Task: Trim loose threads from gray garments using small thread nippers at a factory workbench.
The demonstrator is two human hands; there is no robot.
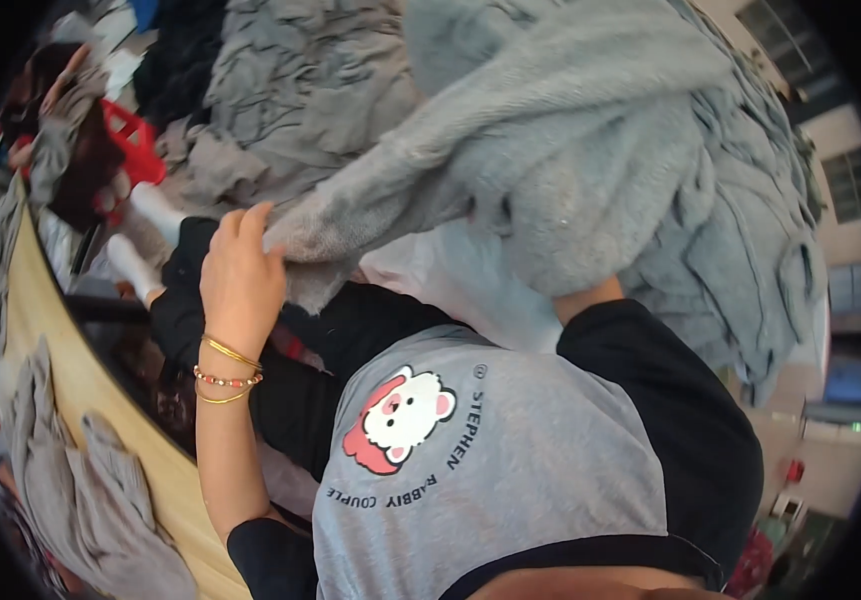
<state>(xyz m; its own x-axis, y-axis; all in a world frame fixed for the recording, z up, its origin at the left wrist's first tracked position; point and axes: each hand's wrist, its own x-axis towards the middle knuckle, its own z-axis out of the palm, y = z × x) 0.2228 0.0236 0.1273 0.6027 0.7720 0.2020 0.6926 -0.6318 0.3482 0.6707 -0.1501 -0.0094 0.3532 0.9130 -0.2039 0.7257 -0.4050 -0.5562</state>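
Observation:
A grey knit garment (550,130) stretches across the view in front of me, with one long narrow part, like a sleeve, reaching left. My left hand (245,265) grips the end of that part, its fingers bent over the cloth; gold bangles and a beaded bracelet circle the wrist. My right wrist (593,294) goes in beneath the bunched, hanging cloth on the right. That cloth hides my right hand and its fingers, so I cannot see how they hold it.
A large pile of grey garments (740,230) rises at the right, and another heap (315,100) lies ahead. On the left, grey pieces (85,490) lie on a curved wooden tabletop (120,400). Beyond stands a red plastic basket (132,145). Whitish plastic sheeting (460,265) lies by my lap.

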